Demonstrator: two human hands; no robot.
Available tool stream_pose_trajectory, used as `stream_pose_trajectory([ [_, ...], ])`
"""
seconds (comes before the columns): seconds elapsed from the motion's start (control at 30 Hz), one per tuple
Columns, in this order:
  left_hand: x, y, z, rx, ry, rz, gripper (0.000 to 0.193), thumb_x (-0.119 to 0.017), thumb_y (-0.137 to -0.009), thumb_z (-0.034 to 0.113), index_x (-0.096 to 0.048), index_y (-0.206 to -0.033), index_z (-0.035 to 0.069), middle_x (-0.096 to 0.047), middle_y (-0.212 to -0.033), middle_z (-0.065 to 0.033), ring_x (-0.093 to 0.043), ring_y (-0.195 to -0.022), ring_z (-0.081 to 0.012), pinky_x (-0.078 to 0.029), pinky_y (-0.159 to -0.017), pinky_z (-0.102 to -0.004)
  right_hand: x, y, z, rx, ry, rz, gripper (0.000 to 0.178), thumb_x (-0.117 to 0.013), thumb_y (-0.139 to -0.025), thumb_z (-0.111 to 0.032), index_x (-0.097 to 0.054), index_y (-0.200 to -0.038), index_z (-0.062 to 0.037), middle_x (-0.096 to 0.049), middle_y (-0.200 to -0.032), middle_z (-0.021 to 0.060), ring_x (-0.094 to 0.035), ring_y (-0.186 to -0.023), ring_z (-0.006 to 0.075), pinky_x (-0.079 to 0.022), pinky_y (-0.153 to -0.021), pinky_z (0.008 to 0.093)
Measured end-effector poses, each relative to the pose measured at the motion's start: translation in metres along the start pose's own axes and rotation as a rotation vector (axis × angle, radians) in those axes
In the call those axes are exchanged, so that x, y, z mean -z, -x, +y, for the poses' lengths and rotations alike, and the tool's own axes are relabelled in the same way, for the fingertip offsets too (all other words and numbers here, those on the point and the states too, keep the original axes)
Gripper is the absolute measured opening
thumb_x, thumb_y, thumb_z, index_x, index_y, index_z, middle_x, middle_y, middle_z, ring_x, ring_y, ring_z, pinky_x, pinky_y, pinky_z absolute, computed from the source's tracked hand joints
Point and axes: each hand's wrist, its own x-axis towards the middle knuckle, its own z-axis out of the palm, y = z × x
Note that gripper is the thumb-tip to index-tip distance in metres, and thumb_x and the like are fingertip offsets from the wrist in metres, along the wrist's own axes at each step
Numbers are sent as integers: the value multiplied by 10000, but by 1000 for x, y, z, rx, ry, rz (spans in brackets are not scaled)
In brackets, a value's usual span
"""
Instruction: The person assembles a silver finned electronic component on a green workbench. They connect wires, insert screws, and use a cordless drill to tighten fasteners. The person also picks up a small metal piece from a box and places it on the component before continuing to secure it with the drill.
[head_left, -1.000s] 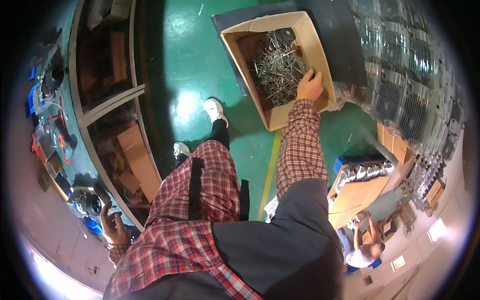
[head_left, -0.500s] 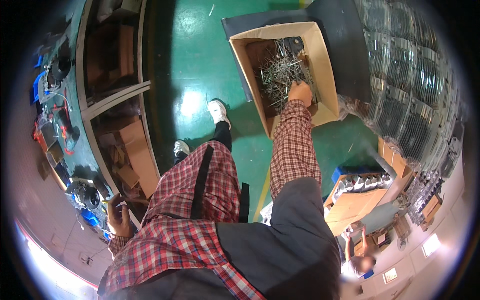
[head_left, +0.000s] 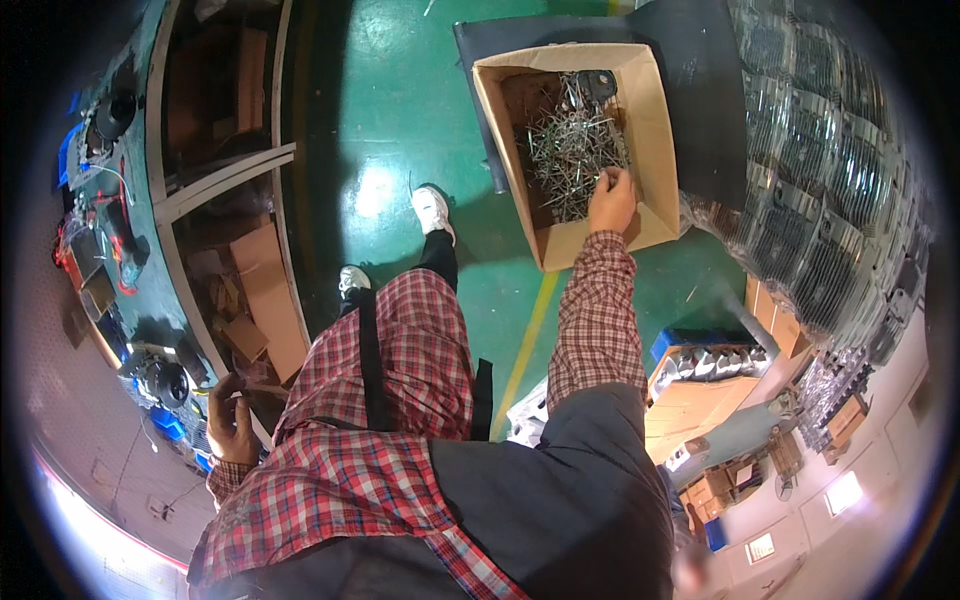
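Observation:
My right hand (head_left: pixel 612 200) is over the near right part of an open cardboard box (head_left: pixel 655 130), its fingers closed together. Whatever they pinch, if anything, is too small to make out. A tangled heap of thin metal screws or pins (head_left: pixel 570 150) lies in the box, with a black flat part (head_left: pixel 599 86) at its far end. My left hand (head_left: pixel 230 428) is low at my left side, beside the workbench edge. Its thumb and fingers are bent toward each other, and I cannot make out what is between them.
A black sheet (head_left: pixel 700 90) lies under and beside the box. Stacked finned metal parts (head_left: pixel 800 200) in clear wrap stand to the right. On the left is a workbench (head_left: pixel 150 260) with shelves holding cardboard. Another cardboard box (head_left: pixel 695 415) holds white-and-black parts at lower right.
My right hand has drawn back from the heap toward the box's near right side. My left hand stays at my left side. The view has shifted slightly.

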Motion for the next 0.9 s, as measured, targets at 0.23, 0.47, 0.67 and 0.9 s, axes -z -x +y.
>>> stream_pose_trajectory([
  [0.23, 2, 3, -7, -5, 9, 27, 355, -524, -936, 72, -486, -1283, 3, -597, -1168, -130, -609, -1002, -187, -491, -863, -291, -17, -51, -58, -113, 269, -84, 201, -574, -906, -241, -670, -983, -83, -681, -962, 142, -645, -879, 334, -503, -740, 457],
  [0.47, -5, 10, -9, 16, -1, 38, 415, -557, -952, 192, -469, -1304, -8, -595, -1144, -133, -600, -940, -170, -487, -805, -292, -98, -123, -26, -829, -57, -399, 288, -586, -918, -221, -677, -941, 51, -688, -964, 201, -678, -800, 326, -567, -721, 392],
  [0.67, -8, 13, -4, -32, 90, 21, 418, -535, -968, 185, -441, -1324, -13, -584, -1130, -113, -575, -944, -155, -463, -812, -274, -68, -76, -72, -686, -55, 43, 320, -652, -857, -321, -692, -960, -21, -695, -954, 157, -654, -865, 335, -514, -793, 436],
  [0.9, -20, 16, 17, -19, 4, 89, 352, -522, -935, 97, -498, -1275, 12, -634, -1122, -144, -622, -1047, -211, -478, -896, -305, 12, 23, -81, -333, -315, 267, 277, -654, -885, -237, -635, -930, 35, -675, -880, 179, -642, -799, 320, -488, -734, 422],
])
